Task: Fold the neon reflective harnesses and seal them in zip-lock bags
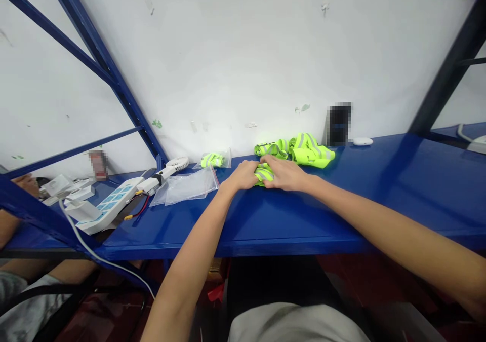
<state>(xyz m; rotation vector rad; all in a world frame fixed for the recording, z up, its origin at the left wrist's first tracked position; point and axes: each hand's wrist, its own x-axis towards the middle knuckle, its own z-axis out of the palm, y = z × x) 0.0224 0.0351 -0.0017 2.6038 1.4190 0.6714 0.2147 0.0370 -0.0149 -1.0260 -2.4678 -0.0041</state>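
Note:
A bunched neon-yellow reflective vest (263, 175) with grey stripes rests on the blue table between my two hands. My left hand (244, 175) is closed on its left side. From the right, my right hand (284, 173) grips it with curved fingers, the thumb on the near side. Part of the vest is hidden under the fingers. Just behind my hands, against the wall, lie more crumpled neon-yellow reflective vests (309, 152). To the left, a small folded neon vest (212, 160) sits in a clear bag.
Clear plastic bags (192, 186) lie left of my hands, near a white handheld fan (176, 164) and a white power strip (112, 204). A phone (339, 124) leans on the wall beside a white case (363, 142). Blue frame posts flank the table (288, 230). Another person sits left.

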